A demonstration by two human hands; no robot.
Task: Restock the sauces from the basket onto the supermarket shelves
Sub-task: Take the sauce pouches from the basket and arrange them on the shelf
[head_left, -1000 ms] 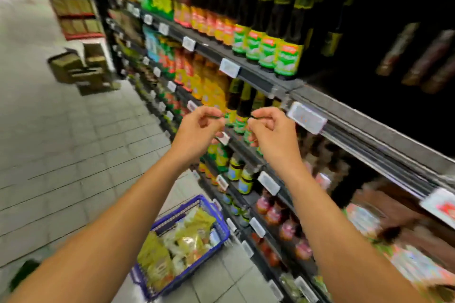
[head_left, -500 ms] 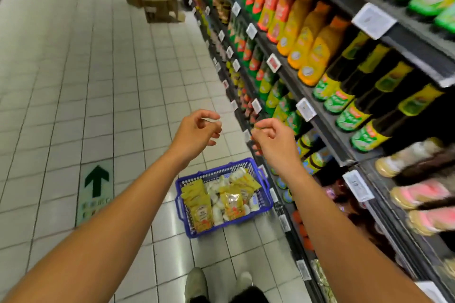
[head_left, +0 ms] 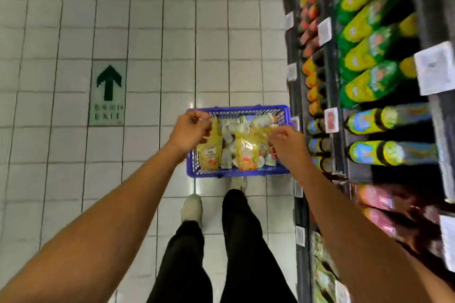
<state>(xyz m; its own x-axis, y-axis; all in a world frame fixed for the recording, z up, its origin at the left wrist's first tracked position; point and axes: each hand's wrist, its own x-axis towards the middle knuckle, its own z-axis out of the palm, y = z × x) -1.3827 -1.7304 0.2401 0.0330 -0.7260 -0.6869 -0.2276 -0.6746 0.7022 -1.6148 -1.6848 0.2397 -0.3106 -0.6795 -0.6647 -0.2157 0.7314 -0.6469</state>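
Two curled, empty hands (left hand (head_left: 189, 130), right hand (head_left: 286, 145)) hover above glossy pouches (head_left: 246, 152) in latticed basket (head_left: 236, 172).

Supermarket aisle, seen looking down. Floor (head_left: 147, 32): pale grey-white square tiles w/ dark grout lines, glossy, faint glare on a few tiles approx. mid-frame. 1 green floor sticker (head_left: 109, 93) left of centre: dark arrow pointing up the aisle, "EXIT" under it, other characters too blurred to read. Right side: dark metal shelving (head_left: 332, 76) along the aisle, several tiers, white price tags (head_left: 434, 71) clipped to the front edges. Light even, no hard shadows. Right edge blurred.
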